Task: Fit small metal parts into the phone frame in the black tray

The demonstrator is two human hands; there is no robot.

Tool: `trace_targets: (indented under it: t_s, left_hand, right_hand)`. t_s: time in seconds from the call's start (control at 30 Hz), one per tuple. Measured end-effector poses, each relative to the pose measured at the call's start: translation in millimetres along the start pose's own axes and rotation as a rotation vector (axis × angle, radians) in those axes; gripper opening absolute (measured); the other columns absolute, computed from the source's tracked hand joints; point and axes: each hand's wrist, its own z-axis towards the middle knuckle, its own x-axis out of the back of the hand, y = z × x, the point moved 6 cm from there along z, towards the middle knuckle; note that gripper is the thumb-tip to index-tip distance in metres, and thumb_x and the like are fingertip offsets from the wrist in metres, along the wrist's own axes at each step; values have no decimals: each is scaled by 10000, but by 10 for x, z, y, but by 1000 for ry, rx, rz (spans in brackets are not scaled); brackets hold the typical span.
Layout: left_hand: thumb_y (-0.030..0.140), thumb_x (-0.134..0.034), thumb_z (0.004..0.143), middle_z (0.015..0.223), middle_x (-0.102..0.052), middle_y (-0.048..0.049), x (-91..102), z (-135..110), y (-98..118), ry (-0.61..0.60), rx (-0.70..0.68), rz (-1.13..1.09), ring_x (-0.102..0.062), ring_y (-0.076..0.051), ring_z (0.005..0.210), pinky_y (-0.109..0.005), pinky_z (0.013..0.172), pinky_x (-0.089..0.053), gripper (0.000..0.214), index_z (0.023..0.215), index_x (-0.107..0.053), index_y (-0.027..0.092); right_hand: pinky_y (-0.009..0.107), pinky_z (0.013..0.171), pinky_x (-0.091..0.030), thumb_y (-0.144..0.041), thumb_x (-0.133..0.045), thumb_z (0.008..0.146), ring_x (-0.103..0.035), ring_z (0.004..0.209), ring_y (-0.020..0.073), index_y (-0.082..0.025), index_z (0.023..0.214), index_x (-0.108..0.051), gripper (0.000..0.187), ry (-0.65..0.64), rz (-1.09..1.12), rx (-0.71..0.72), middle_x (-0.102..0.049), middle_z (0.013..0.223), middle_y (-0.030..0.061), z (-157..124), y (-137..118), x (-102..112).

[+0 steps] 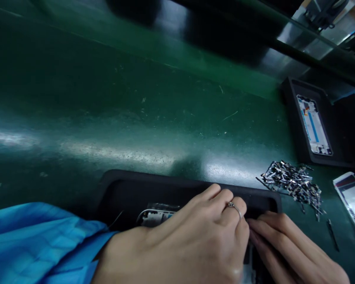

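Both hands, left (195, 240) and right (290, 248), pressed at a phone frame (155, 216) in its black tray (121, 189); grip contents unclear. Small metal parts (294, 183) waited in a pile, work unfinished.

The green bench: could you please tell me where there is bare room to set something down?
Bare bench spreads behind and left of the near tray. Crowded on the right: metal parts, far tray, and both hands, left, right.

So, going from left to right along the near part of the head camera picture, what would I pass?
Blue sleeve → left hand → right hand → pile of small metal parts → white-and-dark sheet at the right edge.
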Motion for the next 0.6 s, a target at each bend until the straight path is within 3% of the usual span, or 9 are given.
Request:
trace_targets:
  t_s: [0.1, 0.23, 0.4, 0.6]
  left_hand:
    - [-33, -170, 787, 888, -642, -47, 32, 76, 0, -11, -29, -47, -593, -161, 877, -252, 856, -447, 465, 894, -601, 106]
    - [-11, -298, 727, 842, -637, -39, 55, 48, -20, -36, -49, -86, -590, -166, 824, -269, 862, -447, 353, 856, -601, 116]
    - [40, -249, 825, 997, -611, -24, 83, -163, -84, -4, 22, -22, -500, -170, 1027, -263, 896, -396, 360, 1039, -526, 124]
    - [60, -354, 759, 930, -627, -58, 41, -83, -37, -87, -47, 38, -557, -194, 897, -298, 806, -471, 307, 981, -559, 114]
  right_hand:
    - [163, 632, -462, -112, -353, 866, -576, 715, 96, -155, 778, -594, 261, -10, 85, -34, -567, 666, 16, 104, -16, -23]
    - [217, 688, -439, -44, -342, 836, -565, 761, 130, -145, 811, -571, 251, -23, -76, 84, -563, 691, 33, 95, -75, -97]
    - [251, 784, -424, -1, -341, 816, -558, 778, 144, -104, 808, -569, 250, 76, -205, 120, -587, 712, 52, 31, -137, -132]
    - [281, 754, -484, -39, -353, 841, -589, 679, 139, -104, 747, -597, 269, 116, -316, 197, -616, 684, 49, 27, -241, -125]
